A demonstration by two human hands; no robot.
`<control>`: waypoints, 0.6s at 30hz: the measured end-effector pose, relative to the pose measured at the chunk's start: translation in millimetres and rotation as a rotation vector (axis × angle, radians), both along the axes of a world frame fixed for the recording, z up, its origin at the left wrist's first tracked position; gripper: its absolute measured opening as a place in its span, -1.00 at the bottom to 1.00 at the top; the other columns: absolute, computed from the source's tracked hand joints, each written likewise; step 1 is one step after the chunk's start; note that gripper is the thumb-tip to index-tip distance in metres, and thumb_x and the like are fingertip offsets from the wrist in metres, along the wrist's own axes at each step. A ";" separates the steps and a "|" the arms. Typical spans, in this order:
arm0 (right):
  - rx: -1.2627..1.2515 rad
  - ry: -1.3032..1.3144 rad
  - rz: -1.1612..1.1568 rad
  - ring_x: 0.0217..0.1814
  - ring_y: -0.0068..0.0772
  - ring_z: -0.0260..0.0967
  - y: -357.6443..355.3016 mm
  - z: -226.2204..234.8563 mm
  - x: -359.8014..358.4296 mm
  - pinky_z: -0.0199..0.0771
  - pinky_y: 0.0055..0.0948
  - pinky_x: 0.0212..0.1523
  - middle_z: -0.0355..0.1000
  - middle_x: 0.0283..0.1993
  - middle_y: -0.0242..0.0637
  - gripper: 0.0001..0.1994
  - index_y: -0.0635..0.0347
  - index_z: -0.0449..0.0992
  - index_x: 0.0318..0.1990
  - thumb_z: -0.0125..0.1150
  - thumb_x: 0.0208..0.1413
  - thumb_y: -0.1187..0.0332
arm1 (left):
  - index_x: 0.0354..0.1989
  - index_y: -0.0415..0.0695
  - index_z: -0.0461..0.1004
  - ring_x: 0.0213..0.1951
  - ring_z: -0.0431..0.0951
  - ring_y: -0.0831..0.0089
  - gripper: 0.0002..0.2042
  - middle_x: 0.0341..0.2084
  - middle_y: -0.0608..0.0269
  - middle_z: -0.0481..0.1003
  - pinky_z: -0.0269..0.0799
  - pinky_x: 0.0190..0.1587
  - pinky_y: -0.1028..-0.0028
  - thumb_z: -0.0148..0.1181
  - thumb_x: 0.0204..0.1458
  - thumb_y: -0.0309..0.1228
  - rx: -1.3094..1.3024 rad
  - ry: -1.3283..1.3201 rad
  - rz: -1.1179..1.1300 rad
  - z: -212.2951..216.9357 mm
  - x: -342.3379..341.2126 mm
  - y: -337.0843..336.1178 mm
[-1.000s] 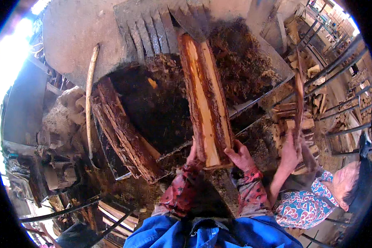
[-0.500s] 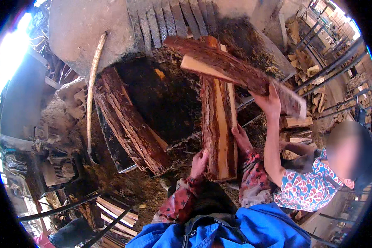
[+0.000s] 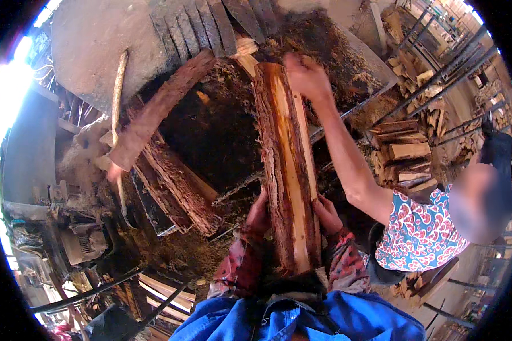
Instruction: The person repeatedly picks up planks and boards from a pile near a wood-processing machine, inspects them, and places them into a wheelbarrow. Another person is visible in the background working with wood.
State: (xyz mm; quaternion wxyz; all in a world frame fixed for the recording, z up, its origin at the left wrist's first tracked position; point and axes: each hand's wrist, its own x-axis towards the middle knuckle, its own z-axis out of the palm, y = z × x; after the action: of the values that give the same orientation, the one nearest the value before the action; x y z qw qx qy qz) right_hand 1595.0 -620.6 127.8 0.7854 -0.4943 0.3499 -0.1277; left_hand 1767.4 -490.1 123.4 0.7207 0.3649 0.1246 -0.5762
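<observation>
My left hand [image 3: 259, 213] is closed against the left side of a bark-edged timber slab [image 3: 286, 165], its fingers partly hidden by the wood. On the slab's other side my right hand [image 3: 327, 215] grips the near part. The slab points away from me, showing a pale sawn strip between bands of rough bark, and its near end is close to my body. A co-worker's hand [image 3: 307, 77], blurred, is at its far end. At the left a loose bark slab [image 3: 168, 108] lies or hangs slantwise, blurred, above more bark-covered slabs [image 3: 173, 179].
Dark overlapping strips [image 3: 196, 28] hang from a machine's dusty housing [image 3: 102, 40] at the far side. A thin pale stick [image 3: 118, 96] leans at the left. Stacked split wood [image 3: 409, 150] and metal rails stand at the right, beside the co-worker [image 3: 421, 227].
The loose bark slab has left the co-worker's hand and swung from above the timber to the left. The timber slab between my hands has come nearer to me. The co-worker's hand has moved farther away.
</observation>
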 end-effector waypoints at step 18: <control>-0.111 0.035 -0.070 0.17 -0.39 0.33 103.6 -24.7 -19.6 0.33 -0.34 0.21 0.39 0.15 -0.21 -0.23 0.34 0.23 0.29 0.38 0.06 0.02 | 0.22 -0.21 0.29 -0.07 0.54 0.23 -0.51 -0.01 0.12 0.49 0.51 -0.05 0.29 0.16 0.17 -0.27 -0.017 -0.114 -0.099 -22.0 3.1 84.2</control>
State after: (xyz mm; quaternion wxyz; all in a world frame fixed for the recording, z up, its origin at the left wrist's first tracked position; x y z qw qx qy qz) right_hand 1575.4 -517.0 103.0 0.7456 -0.5268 0.3732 -0.1655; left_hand 1770.5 -405.9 101.5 0.7005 0.3966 0.0603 -0.5903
